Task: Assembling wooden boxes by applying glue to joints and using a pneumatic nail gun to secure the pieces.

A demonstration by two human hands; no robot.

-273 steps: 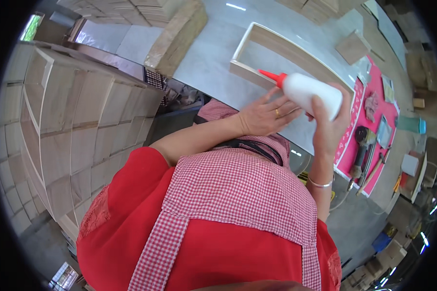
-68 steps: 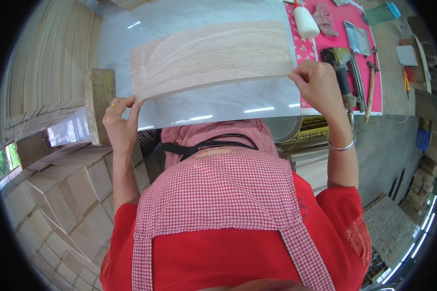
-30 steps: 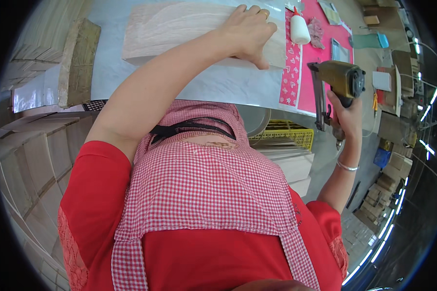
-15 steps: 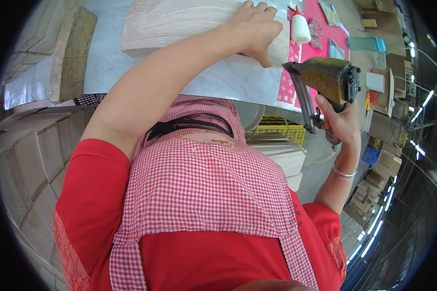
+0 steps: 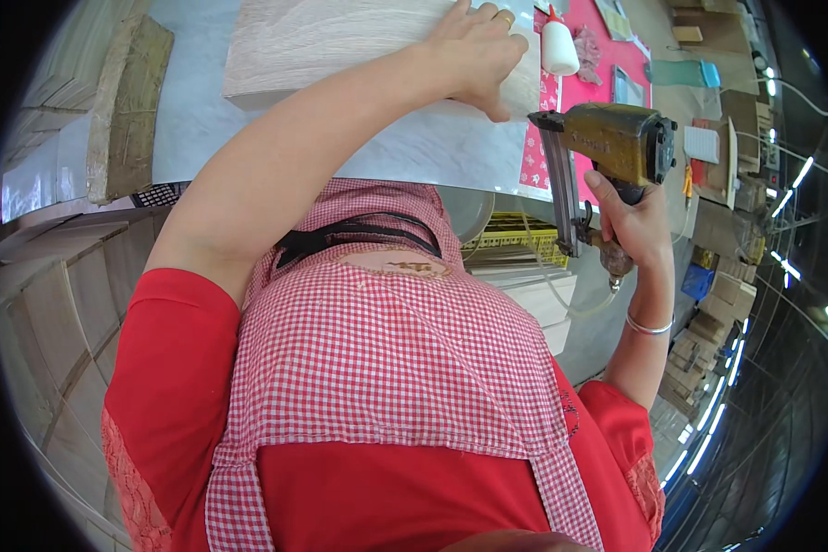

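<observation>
A pale wood-grain wooden box (image 5: 331, 41) lies on the table, its far side cut off by the picture's top edge. Over its right end my left hand (image 5: 478, 60) is closed, thumb down at the near corner and the other fingers across the top. My right hand (image 5: 637, 221) grips a worn, brass-coloured nail gun (image 5: 612, 143) by its handle. The gun's nose points left, close to the box's right end and just beside my left thumb. Whether the nose touches the wood, I cannot tell. A pale air hose (image 5: 584, 311) hangs from the handle's lower end.
A white glue bottle (image 5: 559, 46) with a red tip stands on a pink sheet (image 5: 580, 101) at the right. Left lies a thick tape-wrapped slab (image 5: 129, 110). Stacked boards (image 5: 74, 276) fill the left side. Below the table is a yellow crate (image 5: 515, 235).
The whole view has shifted slightly. The nail gun has tipped a little, showing more of its hose fitting, while my left hand keeps its hold on the wooden box.
</observation>
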